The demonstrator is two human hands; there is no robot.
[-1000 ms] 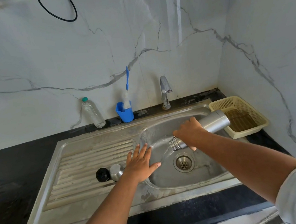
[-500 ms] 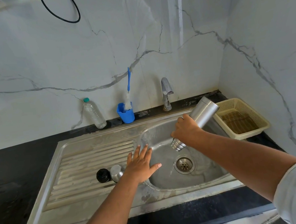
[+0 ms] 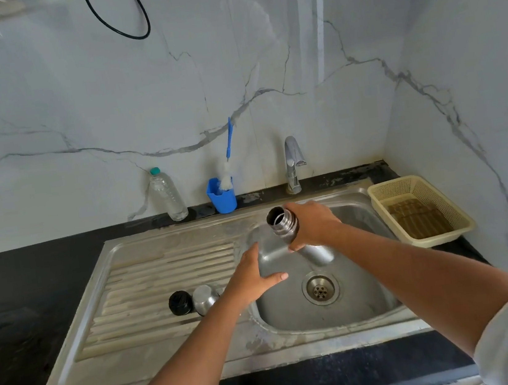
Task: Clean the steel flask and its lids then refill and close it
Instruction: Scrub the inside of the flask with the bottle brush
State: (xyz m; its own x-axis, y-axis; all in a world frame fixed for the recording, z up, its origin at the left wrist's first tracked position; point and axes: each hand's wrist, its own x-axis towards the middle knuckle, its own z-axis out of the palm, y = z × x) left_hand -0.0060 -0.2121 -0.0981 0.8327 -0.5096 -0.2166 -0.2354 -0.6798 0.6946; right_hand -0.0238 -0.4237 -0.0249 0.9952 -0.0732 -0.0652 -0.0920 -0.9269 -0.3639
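Steel flask (image 3: pixel 317 253) hung uncapped in the right grip (image 3: pixel 312 226) above the sink (image 3: pixel 299 348) bowl.
The black bench (image 3: pixel 18 304) carried the sink, with a cream basket (image 3: pixel 380 204) at its back right corner. The right grip was clamped round the flask just below the threaded neck, tilting it with the open mouth toward the back edge and the base toward the drain. The left grip (image 3: pixel 251 276) hovered over the bowl's left rim, fingers straight, holding nothing. A clear bottle (image 3: pixel 167 197), a blue holder (image 3: pixel 221 198) and the tap (image 3: pixel 292 164) stood along the back edge. The steel lid (image 3: pixel 204 299) and the black lid (image 3: pixel 180 303) lay side by side on the drainboard.
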